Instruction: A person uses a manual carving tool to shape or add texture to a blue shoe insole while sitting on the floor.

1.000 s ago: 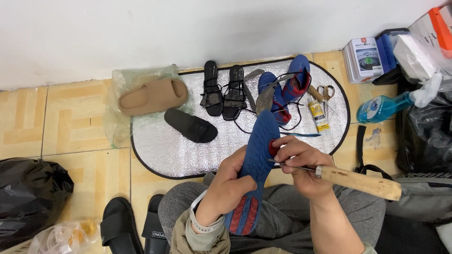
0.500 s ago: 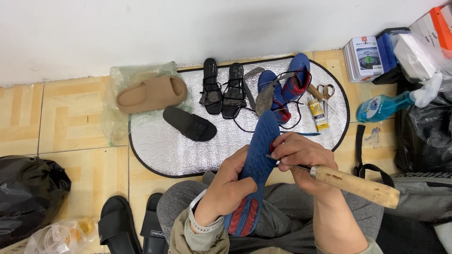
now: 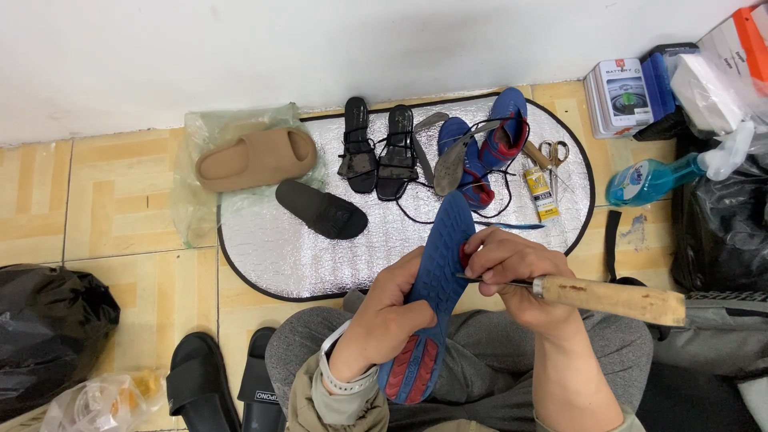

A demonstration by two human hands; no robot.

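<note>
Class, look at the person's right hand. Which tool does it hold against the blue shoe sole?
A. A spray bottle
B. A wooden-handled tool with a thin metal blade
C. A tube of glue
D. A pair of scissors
B: the right hand grips a wooden-handled tool whose thin metal blade meets the blue shoe sole, which the left hand steadies.

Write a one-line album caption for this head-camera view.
Left hand steadies a blue shoe sole while the right hand works a wooden-handled tool against it.
</note>
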